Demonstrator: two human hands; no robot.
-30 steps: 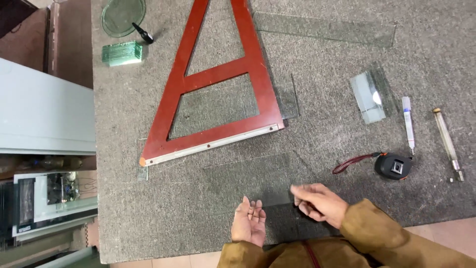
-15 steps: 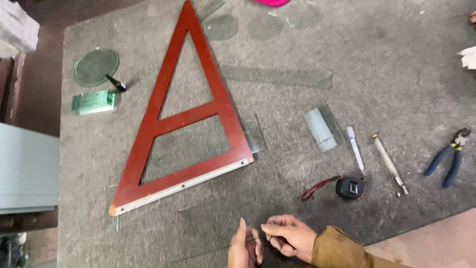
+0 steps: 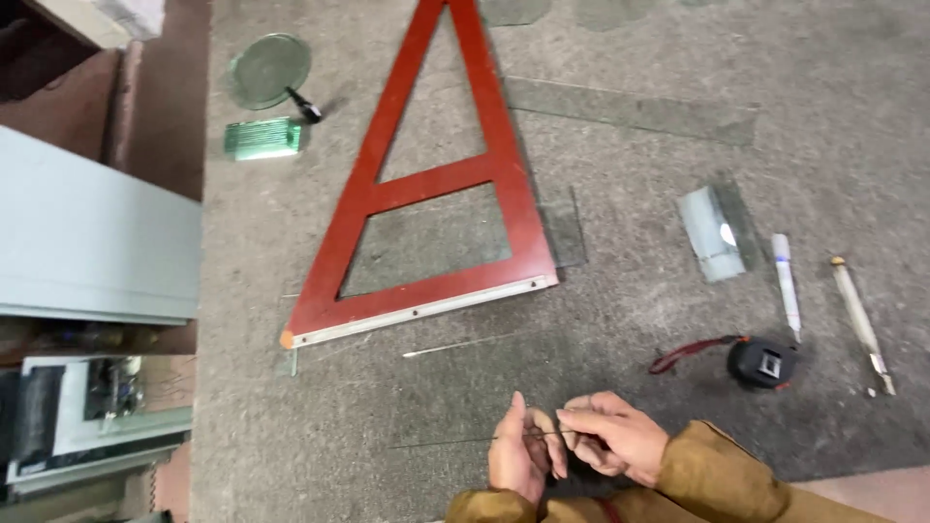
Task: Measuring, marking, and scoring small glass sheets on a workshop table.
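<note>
Standing at the near edge of the felt-covered workbench (image 3: 678, 97), I see both hands meet over a clear glass sheet (image 3: 465, 397) that lies flat on the grey felt, just in front of the red A-shaped wooden square (image 3: 436, 184). The left hand (image 3: 518, 455) is curled, thumb and fingers pinched at the sheet's near edge. The right hand (image 3: 610, 436) is half closed too, its fingertips pressed against the left hand's at the same spot. Whether either hand grips the glass itself or some thin sliver of it I cannot tell; the pane is nearly invisible there.

As a judgement, the glass looks already measured and perhaps scored, since the tools lie set aside: the black tape measure (image 3: 763, 362) with its red strap sits to the right of the hands, and the white marker pen (image 3: 786, 284) and the glass cutter (image 3: 860, 322) lie side by side towards the right edge. No break line shows clearly, so the snapping or trimming at the near edge seems to be what is in hand.

A long glass strip (image 3: 630, 108) lies towards the far edge, and a small folded clear piece (image 3: 712, 232) rests beyond the marker. Near the far left corner are a round glass disc (image 3: 269, 70) and a greenish stack of small glass pieces (image 3: 262, 138).
</note>
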